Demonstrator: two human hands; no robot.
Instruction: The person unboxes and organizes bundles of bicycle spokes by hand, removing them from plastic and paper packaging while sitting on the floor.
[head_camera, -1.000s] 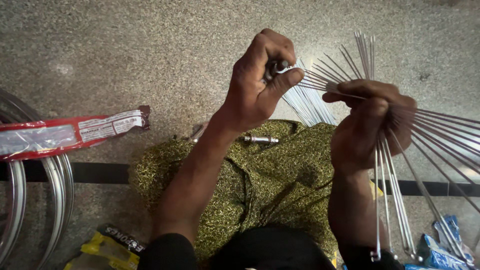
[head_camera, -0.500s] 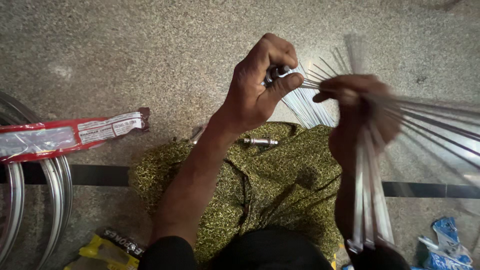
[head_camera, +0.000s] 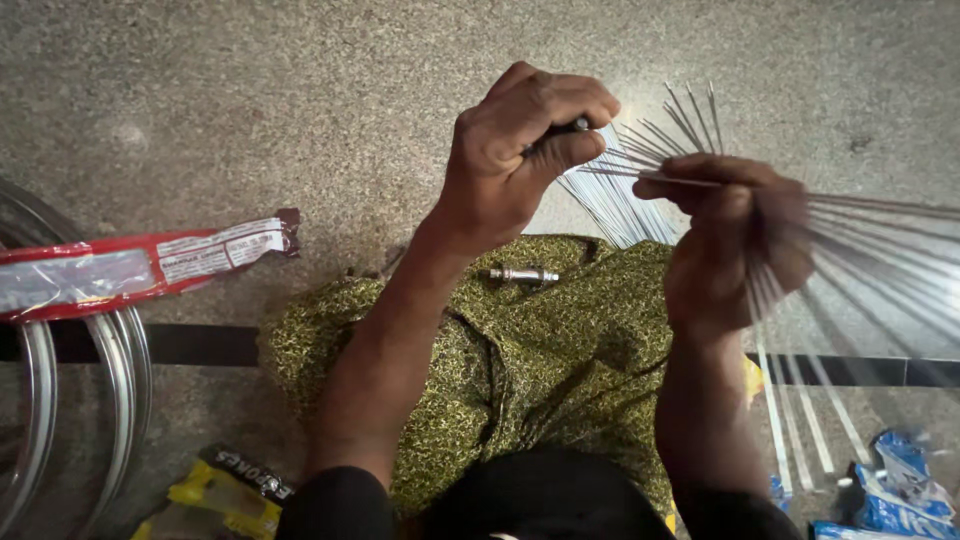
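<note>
My left hand (head_camera: 520, 150) is closed around a small dark metal part, a hub by the look of it, from which several thin steel spokes (head_camera: 860, 230) fan out to the right and downward. My right hand (head_camera: 735, 235) grips among those spokes just right of the left hand and looks blurred with motion. Both forearms rise from the bottom edge over a green patterned cloth (head_camera: 500, 360) on the floor. A short silver axle (head_camera: 522, 275) lies on that cloth below my left hand.
A red and clear plastic packet (head_camera: 140, 265) lies at the left over shiny metal wheel rims (head_camera: 40, 400). A yellow and dark packet (head_camera: 225, 490) sits at the bottom left, blue wrappers (head_camera: 900, 490) at the bottom right. A dark strip (head_camera: 190, 345) crosses the speckled stone floor.
My right hand has shifted among the spokes, and the fan of spokes has swung and blurred. My left hand has kept its hold in nearly the same place.
</note>
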